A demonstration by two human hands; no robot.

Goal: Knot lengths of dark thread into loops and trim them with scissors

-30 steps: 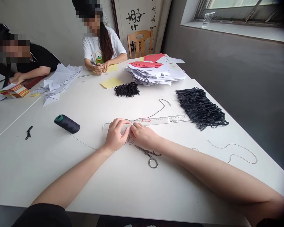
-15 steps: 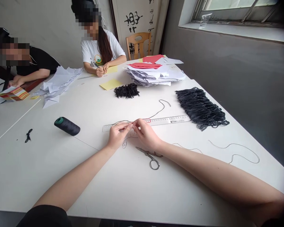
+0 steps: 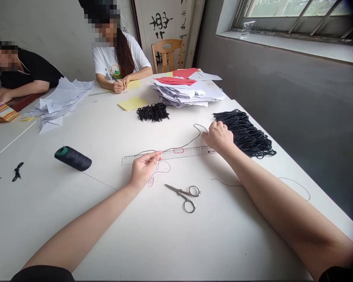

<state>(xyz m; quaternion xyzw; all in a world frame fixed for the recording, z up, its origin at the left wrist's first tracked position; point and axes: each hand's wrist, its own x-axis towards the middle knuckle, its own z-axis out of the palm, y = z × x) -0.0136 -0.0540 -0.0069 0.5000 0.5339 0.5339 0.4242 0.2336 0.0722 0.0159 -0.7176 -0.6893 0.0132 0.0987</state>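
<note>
My left hand [image 3: 145, 166] is closed in a pinch at the left part of a clear ruler [image 3: 195, 152], with a fine dark thread [image 3: 170, 166] looping from its fingertips. A thicker dark cord [image 3: 200, 133] runs along the ruler and curves up towards my right hand [image 3: 220, 137]. That hand is curled over the ruler's right end, beside a pile of black looped cords [image 3: 250, 137]. Its fingertips are mostly hidden, so whether it grips the cord's end cannot be made out. Metal scissors [image 3: 180, 192] lie partly spread on the table below the ruler.
A black thread spool [image 3: 73, 158] lies at left, its thread trailing right. A small black knotted cord [image 3: 17, 171] is farther left. Behind are a small black cord bundle [image 3: 153, 112], a paper stack [image 3: 185, 94] and yellow paper [image 3: 132, 103]. Two people sit across the table.
My right hand has left my left hand and moved right and away from me, to the ruler's far end. My left hand stays pinched near the ruler. The view has shifted slightly.
</note>
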